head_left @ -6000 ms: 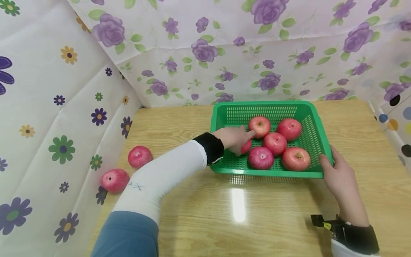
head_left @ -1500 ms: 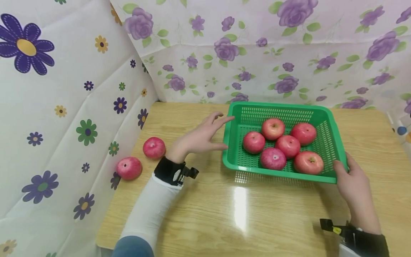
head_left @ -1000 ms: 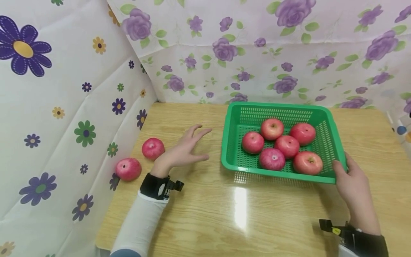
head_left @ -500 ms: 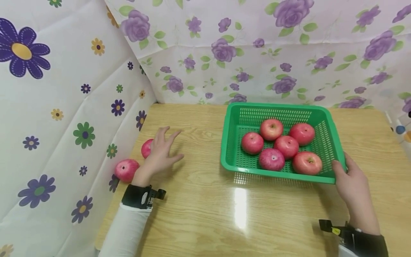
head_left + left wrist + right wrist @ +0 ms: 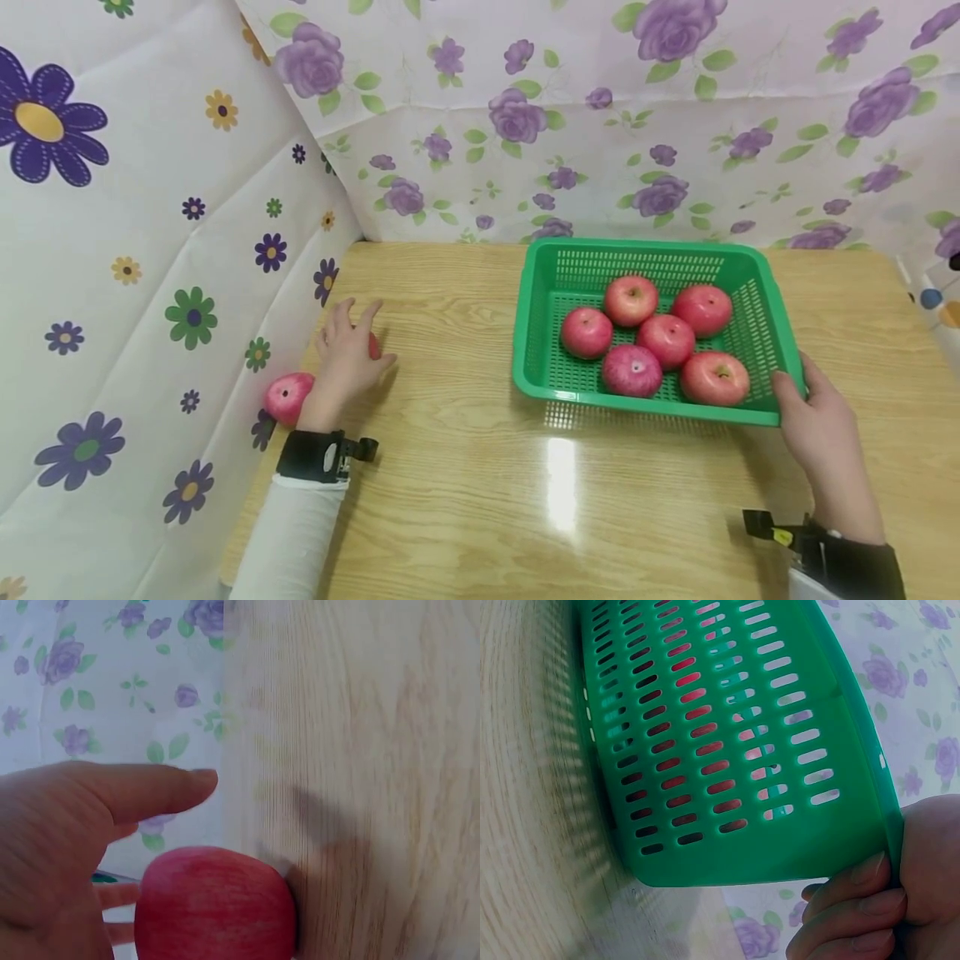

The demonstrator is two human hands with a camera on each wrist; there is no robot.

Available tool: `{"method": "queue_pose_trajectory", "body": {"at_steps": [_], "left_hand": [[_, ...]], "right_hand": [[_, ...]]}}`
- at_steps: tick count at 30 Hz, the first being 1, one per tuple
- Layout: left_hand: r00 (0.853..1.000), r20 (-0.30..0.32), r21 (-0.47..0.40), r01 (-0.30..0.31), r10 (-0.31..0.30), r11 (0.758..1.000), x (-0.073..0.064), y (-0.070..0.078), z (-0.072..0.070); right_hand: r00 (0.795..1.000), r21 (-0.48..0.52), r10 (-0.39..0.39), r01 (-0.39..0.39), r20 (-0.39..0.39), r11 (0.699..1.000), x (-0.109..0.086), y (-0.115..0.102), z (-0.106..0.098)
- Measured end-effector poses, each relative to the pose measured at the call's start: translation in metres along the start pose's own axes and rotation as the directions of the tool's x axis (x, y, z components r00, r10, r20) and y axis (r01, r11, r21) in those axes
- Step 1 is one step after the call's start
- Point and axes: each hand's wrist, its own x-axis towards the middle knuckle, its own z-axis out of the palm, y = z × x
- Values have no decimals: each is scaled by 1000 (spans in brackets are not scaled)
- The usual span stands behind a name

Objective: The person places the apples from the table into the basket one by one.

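Note:
My left hand [image 5: 345, 357] is over a red apple [image 5: 372, 345] on the left of the table, covering most of it in the head view. In the left wrist view, the thumb stands out apart from the apple [image 5: 216, 907], while some fingers lie behind it; whether they touch it is unclear. Another red apple [image 5: 288, 398] sits close by, beside the forearm. With fingers outside and thumb over the rim, my right hand [image 5: 819, 421] grips the near right corner of a green plastic basket [image 5: 652, 408]. Several apples [image 5: 666, 342] lie inside the basket.
The light wood table [image 5: 457, 500] carries everything. A flower-print sheet [image 5: 450, 158] rises behind it, and a daisy-print sheet [image 5: 150, 333] hangs along its left edge, near the loose apples. Bare wood lies between those apples and the basket.
Six seconds ago my left hand was on an apple inside the basket; that apple now lies there released. The left hand has moved left to the loose apple. My right hand stays on the basket.

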Motion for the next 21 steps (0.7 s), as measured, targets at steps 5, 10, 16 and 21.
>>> {"method": "queue_pose_trajectory", "body": {"at_steps": [5, 10, 16, 21], "left_hand": [[998, 5, -11, 66, -66, 998, 2, -6, -1], [996, 43, -6, 81, -80, 997, 1, -10, 0], [997, 35, 35, 66, -68, 997, 2, -13, 6], [997, 26, 78, 72, -74, 994, 3, -14, 10]], "right_hand": [[1000, -1, 2, -2, -4, 1000, 1, 0, 0], [1000, -4, -2, 2, 4, 1000, 0, -1, 0], [1000, -10, -9, 9, -2, 1000, 0, 1, 1], [1000, -12, -10, 9, -6, 1000, 1, 2, 0]]}}
